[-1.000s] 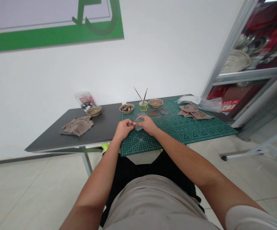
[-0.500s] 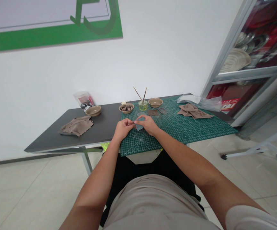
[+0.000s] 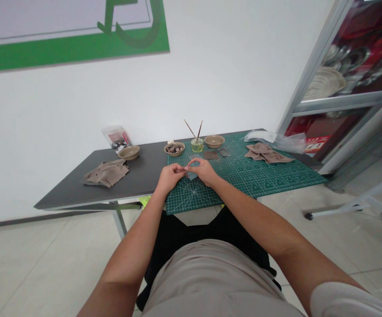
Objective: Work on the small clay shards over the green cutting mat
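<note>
Ahead of my left hand [image 3: 170, 176] and right hand [image 3: 205, 171], a glass jar with brushes [image 3: 197, 145] stands in the way at 12 o'clock, with a bowl of dark pieces [image 3: 174, 149] at 11 and a tan bowl [image 3: 214, 141] at 1. My right hand can pass over the green cutting mat [image 3: 244, 178] toward 3, short of a crumpled cloth [image 3: 268, 153] at 2. My left hand can cross the dark table [image 3: 141, 176] toward 9, where another cloth [image 3: 105, 173] lies, and a small bowl [image 3: 129, 152] stands at 10.
</note>
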### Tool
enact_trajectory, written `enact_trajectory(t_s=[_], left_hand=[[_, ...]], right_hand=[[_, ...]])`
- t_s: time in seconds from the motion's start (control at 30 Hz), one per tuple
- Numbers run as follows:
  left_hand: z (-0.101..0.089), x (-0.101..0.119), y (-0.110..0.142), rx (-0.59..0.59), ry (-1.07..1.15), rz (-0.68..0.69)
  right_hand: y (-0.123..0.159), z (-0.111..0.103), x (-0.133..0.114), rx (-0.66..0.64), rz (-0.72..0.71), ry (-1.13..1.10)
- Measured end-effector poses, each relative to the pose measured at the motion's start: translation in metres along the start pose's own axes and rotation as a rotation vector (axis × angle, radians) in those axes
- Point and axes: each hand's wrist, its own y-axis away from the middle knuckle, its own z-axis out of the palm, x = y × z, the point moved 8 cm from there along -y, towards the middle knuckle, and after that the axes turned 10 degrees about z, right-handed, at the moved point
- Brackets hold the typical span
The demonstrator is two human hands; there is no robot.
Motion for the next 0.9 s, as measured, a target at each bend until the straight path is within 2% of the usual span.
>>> enact_trajectory(t_s=[0.1,0.23,0.5,0.63,0.77,0.9], left_hand=[[0.0,0.0,0.0,0.011,0.047,0.003],[-0.003,-0.005,0.0,0.034,0.07,-0.003],[-0.003,-0.009,-0.001,-0.004,-0.043,0.002],[-0.004,-0.004,0.001,0.018,-0.037,0.016],[-0.002,-0.003,0.002,0.026,0.057,0.0],[-0.004,-0.002,0.001,0.037,0.022,0.025]], right_hand=[[-0.001,0.0,0.003,-0.002,0.031,-0.078],[-0.003,-0.002,0.006,0.011,0.056,-0.076],[0.0,-0.002,-0.001,0.016,-0.023,0.181],[-0.001,-0.005,-0.001,0.042,-0.045,0.117],[-0.005,-0.006,0.004,0.007,-0.014,0.001],[-0.004,-0.004,0.003,-0.007,-0.013,0.029]])
